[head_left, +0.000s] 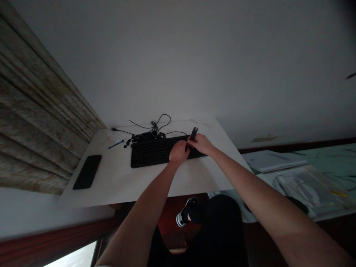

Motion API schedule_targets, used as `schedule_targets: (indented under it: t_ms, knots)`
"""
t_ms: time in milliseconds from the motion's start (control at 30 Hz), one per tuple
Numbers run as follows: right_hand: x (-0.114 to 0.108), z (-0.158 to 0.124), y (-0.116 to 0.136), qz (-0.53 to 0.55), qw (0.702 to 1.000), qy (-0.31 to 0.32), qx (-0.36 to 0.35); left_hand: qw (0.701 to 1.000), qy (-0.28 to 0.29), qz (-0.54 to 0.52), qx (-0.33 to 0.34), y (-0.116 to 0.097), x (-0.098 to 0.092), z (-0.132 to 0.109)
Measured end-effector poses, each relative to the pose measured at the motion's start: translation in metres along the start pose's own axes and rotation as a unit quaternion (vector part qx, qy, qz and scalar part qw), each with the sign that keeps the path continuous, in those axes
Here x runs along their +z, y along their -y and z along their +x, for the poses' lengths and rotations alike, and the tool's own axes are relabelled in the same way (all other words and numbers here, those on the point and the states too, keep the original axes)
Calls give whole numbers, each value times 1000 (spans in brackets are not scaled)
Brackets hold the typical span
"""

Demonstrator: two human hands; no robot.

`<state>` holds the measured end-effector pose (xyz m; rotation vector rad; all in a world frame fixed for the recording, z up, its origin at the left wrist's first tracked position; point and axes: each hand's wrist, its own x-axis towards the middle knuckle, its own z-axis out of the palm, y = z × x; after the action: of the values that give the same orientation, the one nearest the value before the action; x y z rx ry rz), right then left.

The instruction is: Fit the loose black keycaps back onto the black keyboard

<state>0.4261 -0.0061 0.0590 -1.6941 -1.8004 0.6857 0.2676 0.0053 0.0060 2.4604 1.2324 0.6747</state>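
Observation:
A black keyboard (152, 151) lies on a white table (116, 178). My left hand (178, 152) rests on the keyboard's right part with its fingers curled down against the keys; what they hold, if anything, is hidden. My right hand (202, 144) is at the keyboard's right end, closed round a small dark tool (194, 132) that sticks up beyond the far edge. A heap of loose black keycaps (139, 138) lies just behind the keyboard.
A black phone (87, 171) lies at the table's left. A blue stick (116, 144) and a tangled black cable (155, 125) are at the back. Curtain at the left, white wall behind. Papers (278, 160) lie to the right. My knee and shoe show below the table.

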Motion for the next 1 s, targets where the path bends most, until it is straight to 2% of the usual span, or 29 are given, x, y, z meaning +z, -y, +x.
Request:
schedule_targets:
  t_ms: [167, 567, 700, 833, 933, 1000]
  knots:
    - [6, -3, -9, 52, 998, -19, -8, 1000, -2, 3, 23, 1, 1, 1]
    - [10, -11, -3, 17, 997, -71, -9, 999, 13, 27, 11, -1, 0, 1]
    - [-5, -3, 19, 68, 994, -83, -17, 1000, 20, 24, 2, -1, 1, 1]
    - [-30, 15, 44, 20, 997, -70, -39, 1000, 14, 4, -6, 1, 2, 0]
    - [-35, 16, 40, 93, 990, -101, 22, 1000, -8, -24, -15, 2, 3, -2]
    - [-31, 9, 24, 183, 969, -146, 83, 999, -21, -38, -17, 2, 4, -3]
